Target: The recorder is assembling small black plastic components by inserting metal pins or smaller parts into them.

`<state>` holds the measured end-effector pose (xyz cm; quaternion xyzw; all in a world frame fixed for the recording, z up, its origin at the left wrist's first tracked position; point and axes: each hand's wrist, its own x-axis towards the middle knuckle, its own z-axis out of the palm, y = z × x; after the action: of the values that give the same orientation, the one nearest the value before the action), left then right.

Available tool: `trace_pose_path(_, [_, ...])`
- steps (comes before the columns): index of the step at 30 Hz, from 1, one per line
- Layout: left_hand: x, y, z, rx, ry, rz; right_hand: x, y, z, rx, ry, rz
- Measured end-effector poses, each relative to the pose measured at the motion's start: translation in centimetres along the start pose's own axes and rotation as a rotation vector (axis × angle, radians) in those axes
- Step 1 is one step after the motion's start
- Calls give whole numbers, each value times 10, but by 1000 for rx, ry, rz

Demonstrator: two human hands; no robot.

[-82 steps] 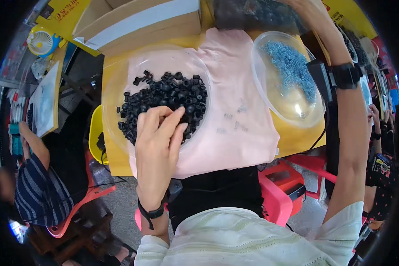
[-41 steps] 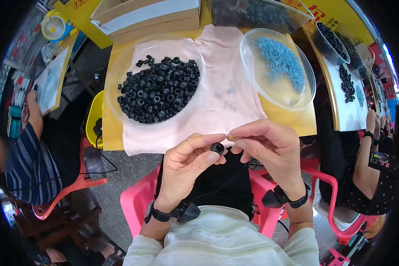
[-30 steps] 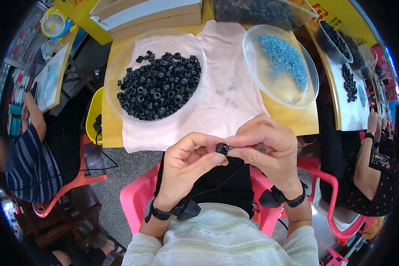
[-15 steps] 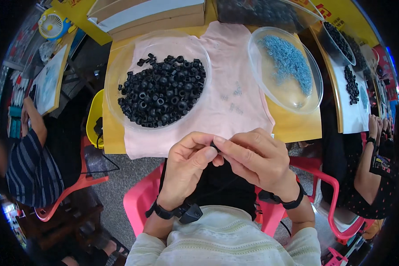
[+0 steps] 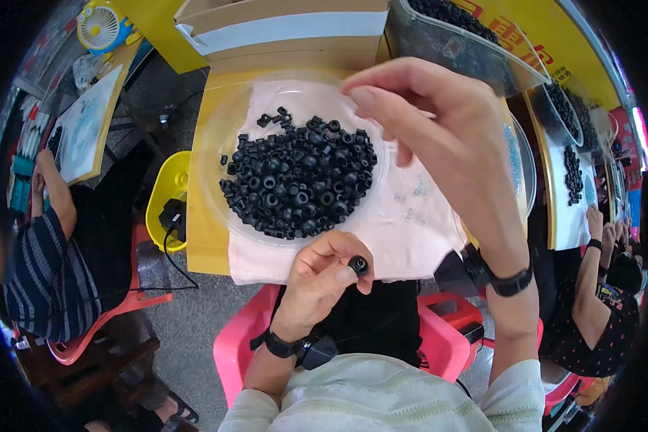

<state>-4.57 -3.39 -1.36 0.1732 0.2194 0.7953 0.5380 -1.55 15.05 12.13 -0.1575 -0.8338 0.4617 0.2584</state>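
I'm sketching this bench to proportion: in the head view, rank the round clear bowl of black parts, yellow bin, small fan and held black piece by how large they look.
1. Round clear bowl
2. Yellow bin
3. Small fan, near the upper-left rim
4. Black piece in the left hand

You've got a cloth (image 5: 425, 248) on the table (image 5: 207, 248), bowl (image 5: 214, 193) of small parts (image 5: 299, 180) on its left side, second bowl (image 5: 531, 162) off right, box (image 5: 288, 32) out back, tub (image 5: 446, 47) right of that.
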Motion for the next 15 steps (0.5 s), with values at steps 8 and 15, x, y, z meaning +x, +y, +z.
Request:
trace_pose_path(8, [2,-1,-9,28,-105,-40,54,67,70,-156,-90,-82])
trace_pose_path(15, [-1,3,-20,-43,-223,-166,67,104,103,-351,-55,-299])
